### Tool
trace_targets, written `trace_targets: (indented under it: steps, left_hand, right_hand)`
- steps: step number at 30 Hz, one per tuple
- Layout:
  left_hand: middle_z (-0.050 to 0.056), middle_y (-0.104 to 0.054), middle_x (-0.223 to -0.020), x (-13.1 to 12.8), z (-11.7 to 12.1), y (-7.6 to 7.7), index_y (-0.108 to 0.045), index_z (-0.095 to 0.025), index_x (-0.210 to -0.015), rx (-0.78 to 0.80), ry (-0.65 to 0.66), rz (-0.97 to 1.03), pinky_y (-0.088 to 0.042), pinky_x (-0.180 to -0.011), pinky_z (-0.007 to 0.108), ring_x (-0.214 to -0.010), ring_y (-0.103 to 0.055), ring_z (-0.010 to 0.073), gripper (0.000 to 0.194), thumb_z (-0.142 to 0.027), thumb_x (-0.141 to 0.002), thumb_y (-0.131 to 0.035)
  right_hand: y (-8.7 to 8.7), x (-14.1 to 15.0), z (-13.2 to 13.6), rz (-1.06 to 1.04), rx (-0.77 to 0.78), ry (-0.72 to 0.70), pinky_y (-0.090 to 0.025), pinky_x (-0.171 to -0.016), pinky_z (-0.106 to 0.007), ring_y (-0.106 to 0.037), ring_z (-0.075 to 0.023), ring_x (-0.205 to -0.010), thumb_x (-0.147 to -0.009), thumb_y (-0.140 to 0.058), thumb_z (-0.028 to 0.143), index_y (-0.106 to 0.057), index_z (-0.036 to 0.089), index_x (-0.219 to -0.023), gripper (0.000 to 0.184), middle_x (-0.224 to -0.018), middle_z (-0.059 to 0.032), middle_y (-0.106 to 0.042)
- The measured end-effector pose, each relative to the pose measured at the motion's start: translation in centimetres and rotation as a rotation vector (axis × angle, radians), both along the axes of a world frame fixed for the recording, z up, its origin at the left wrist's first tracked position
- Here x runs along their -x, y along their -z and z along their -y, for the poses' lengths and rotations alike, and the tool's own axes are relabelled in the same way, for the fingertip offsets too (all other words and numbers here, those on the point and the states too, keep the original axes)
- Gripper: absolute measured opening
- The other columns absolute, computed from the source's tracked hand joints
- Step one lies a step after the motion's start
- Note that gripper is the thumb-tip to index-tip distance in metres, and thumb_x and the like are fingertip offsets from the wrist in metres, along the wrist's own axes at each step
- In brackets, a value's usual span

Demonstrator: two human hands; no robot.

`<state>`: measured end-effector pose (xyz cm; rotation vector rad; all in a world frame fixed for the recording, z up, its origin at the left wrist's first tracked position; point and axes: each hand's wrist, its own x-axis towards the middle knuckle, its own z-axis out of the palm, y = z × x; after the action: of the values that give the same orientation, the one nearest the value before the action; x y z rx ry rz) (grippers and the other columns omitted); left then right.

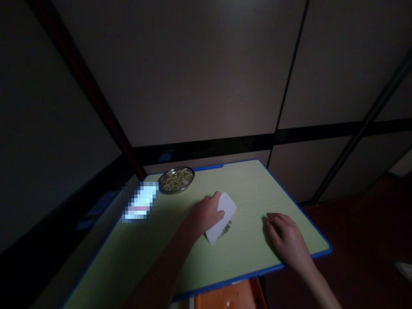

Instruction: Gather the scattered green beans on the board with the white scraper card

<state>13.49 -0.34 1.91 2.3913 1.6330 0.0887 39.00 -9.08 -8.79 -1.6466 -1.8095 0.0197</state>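
My left hand (pixel 207 213) is closed on a flat white scraper (pixel 225 209) with rounded corners and a small hole near its far end. The scraper is tilted over the table, its thumb side towards me. Along its right edge lies a small line of greenish bits (pixel 225 230), like beans or seeds, on the tabletop. My right hand (pixel 286 236) rests on the table's right part, its fingers loosely bent and thumb apart, with nothing seen in it. A round metal dish (pixel 162 189) at the back left holds many similar green bits, spread over its bottom.
The pale green table (pixel 251 180) has a blue rim. A lit phone-like screen (pixel 141 201), blurred out, lies at its left edge. Dark cabinet panels (pixel 206 86) stand right behind. Below the front edge is an orange container (pixel 230 296).
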Motion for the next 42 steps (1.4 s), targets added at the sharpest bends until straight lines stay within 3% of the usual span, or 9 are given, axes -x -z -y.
trace_targets:
  steps: [4,9,14,19,25,35,42]
  left_hand:
    - [0.007,-0.067,-0.102,-0.3,0.7,0.1,-0.051,-0.025,-0.105,0.035,0.007,0.043,-0.042,-0.075,0.027,-0.094,-0.062,0.0201,0.027,-0.03,-0.08,-0.054]
    - [0.006,-0.067,-0.097,-0.4,0.6,0.7,-0.052,-0.024,-0.101,0.008,0.102,0.083,-0.041,-0.067,0.025,-0.086,-0.063,0.0187,0.026,-0.029,-0.076,-0.054]
    - [0.004,-0.067,-0.091,1.0,0.1,-0.6,-0.052,-0.024,-0.099,-0.022,0.037,0.105,-0.041,-0.065,0.025,-0.081,-0.062,0.0176,0.024,-0.03,-0.076,-0.052]
    - [0.004,-0.066,-0.091,1.5,1.8,-1.5,-0.05,-0.023,-0.097,-0.004,0.06,0.139,-0.042,-0.067,0.025,-0.083,-0.062,0.0178,0.02,-0.028,-0.077,-0.051]
    - [0.006,-0.066,-0.095,0.6,3.9,-0.5,-0.049,-0.023,-0.099,0.049,0.015,0.131,-0.042,-0.07,0.026,-0.087,-0.062,0.0188,0.02,-0.025,-0.079,-0.05]
    - [0.006,-0.066,-0.093,0.1,3.2,1.1,-0.047,-0.024,-0.105,0.002,0.036,0.079,-0.041,-0.068,0.027,-0.085,-0.063,0.0202,0.024,-0.026,-0.081,-0.048]
    - [0.007,-0.067,-0.095,-0.1,2.9,1.0,-0.047,-0.024,-0.109,0.011,0.028,0.052,-0.042,-0.071,0.028,-0.088,-0.063,0.02,0.027,-0.024,-0.081,-0.048]
  right_hand:
    - [0.0,-0.2,0.0,0.001,-0.003,-0.013,-0.046,-0.087,-0.04,-0.06,-0.0242,-0.096,-0.089,-0.046,0.032,-0.067,0.022,-0.094,0.023,-0.102,-0.0098,-0.067]
    - [0.3,-0.3,-0.1,-0.003,-0.003,-0.02,-0.045,-0.088,-0.041,-0.059,-0.0244,-0.097,-0.09,-0.046,0.033,-0.066,0.021,-0.094,0.024,-0.103,-0.0102,-0.067]
    - [0.3,-0.3,-0.1,-0.009,-0.008,-0.017,-0.045,-0.088,-0.041,-0.059,-0.0242,-0.096,-0.09,-0.046,0.033,-0.066,0.021,-0.094,0.024,-0.102,-0.0099,-0.067]
    - [0.1,-0.3,-0.1,-0.025,-0.013,-0.018,-0.046,-0.087,-0.041,-0.06,-0.0243,-0.095,-0.089,-0.046,0.033,-0.066,0.021,-0.093,0.024,-0.1,-0.0101,-0.068]
    - [-0.2,-0.1,0.0,-0.033,-0.012,-0.015,-0.046,-0.086,-0.04,-0.061,-0.0238,-0.095,-0.089,-0.046,0.032,-0.066,0.021,-0.095,0.023,-0.099,-0.0091,-0.068]
    - [-0.2,-0.1,0.0,-0.042,-0.006,-0.01,-0.046,-0.087,-0.04,-0.06,-0.0239,-0.096,-0.089,-0.045,0.032,-0.064,0.021,-0.093,0.022,-0.1,-0.0094,-0.068]
    - [-0.3,0.0,0.0,-0.047,-0.021,-0.011,-0.047,-0.085,-0.039,-0.061,-0.0238,-0.094,-0.088,-0.046,0.03,-0.065,0.021,-0.094,0.022,-0.099,-0.0093,-0.068]
